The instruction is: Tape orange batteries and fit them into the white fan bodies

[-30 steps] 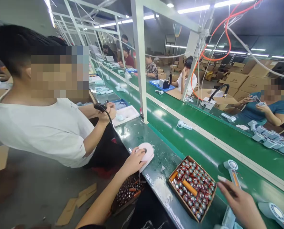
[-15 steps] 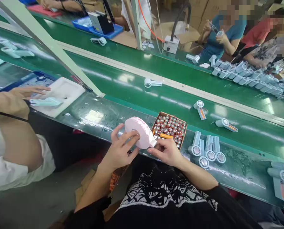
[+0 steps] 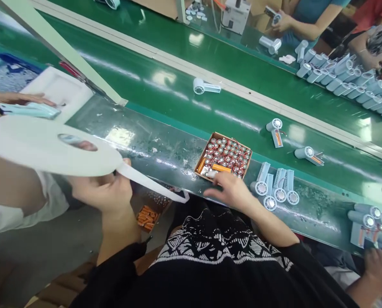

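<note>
My left hand grips a wide roll of white tape, raised close to the camera. A strip of the tape runs from the roll down to the right and ends over the bench edge. My right hand is spread, holding nothing, its fingertips at the near edge of a cardboard tray of batteries. The tray is packed with upright red-and-silver cells, and several orange cells lie on top. Just right of my right hand stand several pale blue handheld fan bodies.
A co-worker's hand holds a pale blue fan above a white foam tray. Another hand is at the bench's lower right. Green conveyor belts carry fans, and orange cells sit below the bench.
The tape roll has swung left and up toward the camera, with a long strip now drawn out. My right hand has let go of the roll and moved to the tray's edge.
</note>
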`<state>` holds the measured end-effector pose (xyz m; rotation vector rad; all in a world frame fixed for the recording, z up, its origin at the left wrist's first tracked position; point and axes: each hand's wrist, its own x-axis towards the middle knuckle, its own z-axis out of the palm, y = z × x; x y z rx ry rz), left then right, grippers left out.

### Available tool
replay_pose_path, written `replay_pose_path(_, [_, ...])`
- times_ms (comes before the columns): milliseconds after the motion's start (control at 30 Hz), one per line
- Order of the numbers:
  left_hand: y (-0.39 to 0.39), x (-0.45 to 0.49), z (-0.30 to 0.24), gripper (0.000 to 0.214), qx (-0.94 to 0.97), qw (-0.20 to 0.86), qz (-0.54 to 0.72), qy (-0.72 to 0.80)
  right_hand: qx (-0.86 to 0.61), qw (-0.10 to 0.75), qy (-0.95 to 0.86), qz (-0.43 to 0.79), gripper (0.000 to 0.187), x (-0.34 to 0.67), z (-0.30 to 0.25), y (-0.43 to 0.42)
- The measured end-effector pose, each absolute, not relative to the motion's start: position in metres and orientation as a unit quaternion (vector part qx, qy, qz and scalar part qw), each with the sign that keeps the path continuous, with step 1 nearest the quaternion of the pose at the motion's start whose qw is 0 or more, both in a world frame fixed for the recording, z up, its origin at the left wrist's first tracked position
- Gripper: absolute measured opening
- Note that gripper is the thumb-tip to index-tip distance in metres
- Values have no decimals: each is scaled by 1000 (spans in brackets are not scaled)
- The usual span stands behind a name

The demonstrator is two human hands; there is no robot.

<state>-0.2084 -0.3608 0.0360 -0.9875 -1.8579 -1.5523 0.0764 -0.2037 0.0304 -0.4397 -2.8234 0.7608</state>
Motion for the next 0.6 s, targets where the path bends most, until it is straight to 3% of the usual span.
replay_pose_path(133, [-362,-190,25,42,-489,217,-433,-726,-233,70,-961,133,21,80,29,-166])
replay_pose_path(233, [-350,-164,11,28,-573,137,-357,-725,-221,62,-954,192,10,76,27,-156])
replay_pose_path(433, [-333,-136,1,45,-628,116,-337,-692,-292,374,-700,534,43,78,29,-157])
replay_pose_path(600, [-327,-128,3,45,-668,117,-307,-668,-264,499,-648,511,22,77,30,-164])
